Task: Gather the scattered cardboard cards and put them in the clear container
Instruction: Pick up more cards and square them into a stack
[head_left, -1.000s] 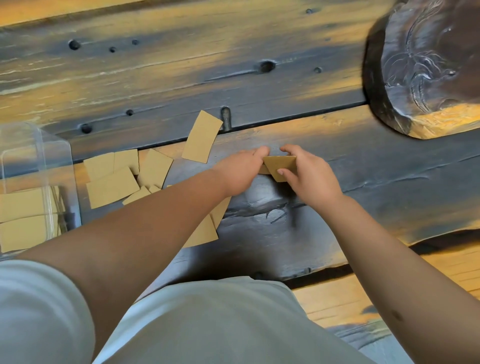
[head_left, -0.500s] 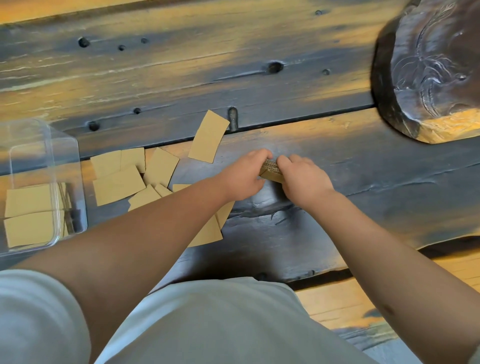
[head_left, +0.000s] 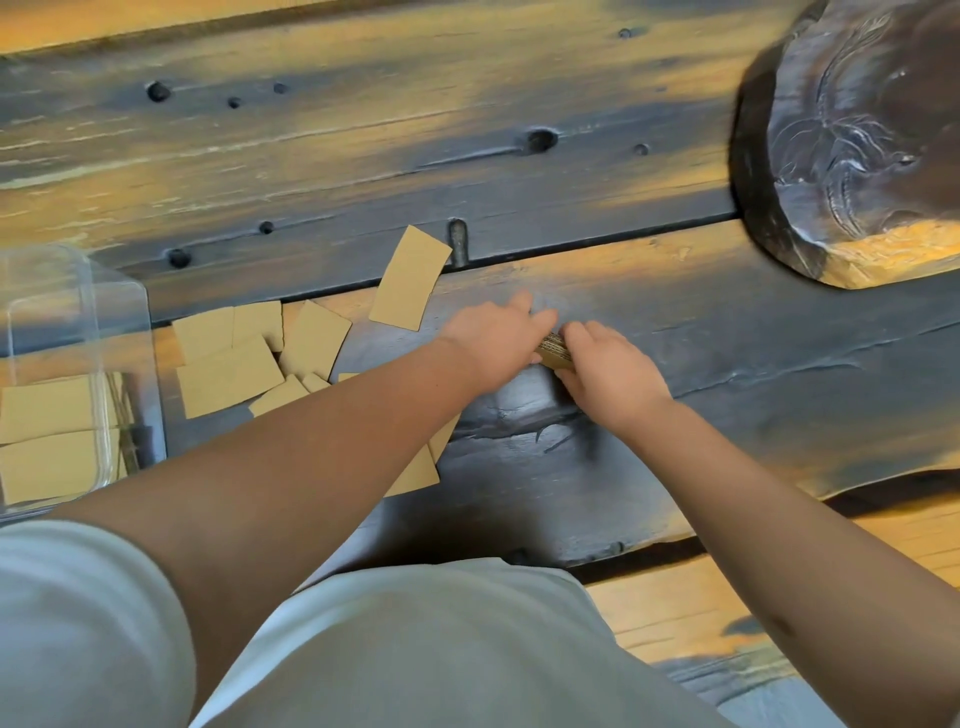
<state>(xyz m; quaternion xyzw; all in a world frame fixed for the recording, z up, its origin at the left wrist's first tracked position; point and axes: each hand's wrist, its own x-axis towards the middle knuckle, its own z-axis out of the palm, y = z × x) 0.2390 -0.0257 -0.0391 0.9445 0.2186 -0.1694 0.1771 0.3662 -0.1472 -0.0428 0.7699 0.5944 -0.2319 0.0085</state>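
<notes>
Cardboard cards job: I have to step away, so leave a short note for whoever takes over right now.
Left hand and right hand: both grip a small stack of cards edge-on, held between them over the wooden table.
Clear container: at the far left, already holding several cards.
Loose cards: a cluster lies just right of the container, one single card lies further back, and more show partly from under the left forearm.
Done: some cards are boxed and a few are gathered in hand.
Left: drop the held stack into the container, then collect the remaining loose ones.
</notes>
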